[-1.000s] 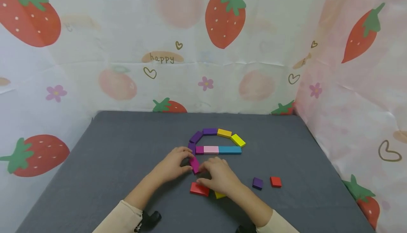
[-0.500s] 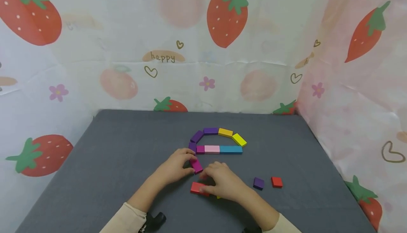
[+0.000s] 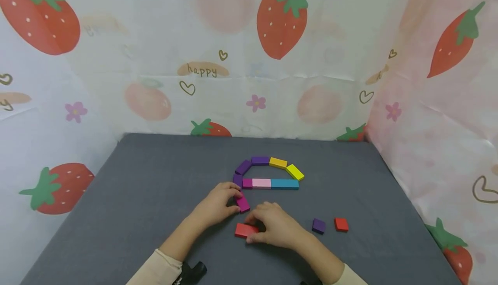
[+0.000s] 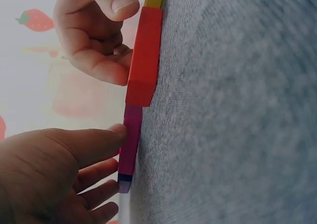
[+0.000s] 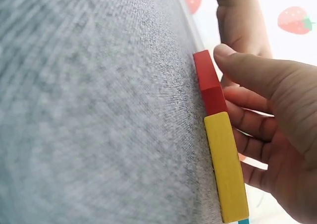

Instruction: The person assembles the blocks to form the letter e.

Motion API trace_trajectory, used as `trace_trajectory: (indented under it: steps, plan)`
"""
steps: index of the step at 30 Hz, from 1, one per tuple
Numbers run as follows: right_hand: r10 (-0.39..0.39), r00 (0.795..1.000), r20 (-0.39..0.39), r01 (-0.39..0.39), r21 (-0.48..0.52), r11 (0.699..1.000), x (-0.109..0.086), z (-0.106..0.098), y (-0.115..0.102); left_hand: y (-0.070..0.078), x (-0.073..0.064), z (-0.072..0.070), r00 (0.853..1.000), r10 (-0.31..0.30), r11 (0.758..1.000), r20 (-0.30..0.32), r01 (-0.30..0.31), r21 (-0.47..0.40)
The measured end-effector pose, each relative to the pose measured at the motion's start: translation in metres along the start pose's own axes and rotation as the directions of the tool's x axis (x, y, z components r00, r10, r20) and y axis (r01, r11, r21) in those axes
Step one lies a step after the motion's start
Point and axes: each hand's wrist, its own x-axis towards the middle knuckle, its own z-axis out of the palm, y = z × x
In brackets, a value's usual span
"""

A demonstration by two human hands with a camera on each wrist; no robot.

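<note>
My left hand [image 3: 215, 205] pinches a magenta block [image 3: 244, 203] between thumb and fingers. The block lies slanted, its far end by a purple block [image 3: 237, 180] of the curved row. Beside it, my right hand [image 3: 277, 224] is over the right end of a red rectangular block [image 3: 244, 230], with thumb on the near side and fingers on the far side. In the right wrist view the thumb appears slightly apart from the red block. A yellow block [image 5: 226, 167] lies flat next to the red one in that view; the right hand hides it in the head view.
An arc of purple, orange and yellow blocks [image 3: 295, 172] curves above a straight row of magenta, pink and blue blocks [image 3: 285, 184]. A small purple block [image 3: 318, 226] and a small red block [image 3: 341, 225] lie to the right on the grey cloth [image 3: 175, 159].
My right hand has moved away from the magenta block, down to the red block, and now covers the yellow block. The left hand stays at the magenta block, whose near end has turned slightly rightward.
</note>
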Motion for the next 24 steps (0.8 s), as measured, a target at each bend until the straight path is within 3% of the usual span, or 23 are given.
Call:
trace_trajectory:
  steps: [24]
  plan:
    - [-0.004,1.0,-0.013,0.004,0.007,1.0,-0.0007,0.005,0.002,0.0009,0.0002,0.0042,0.999,-0.035,0.999,-0.024,0.035,-0.018]
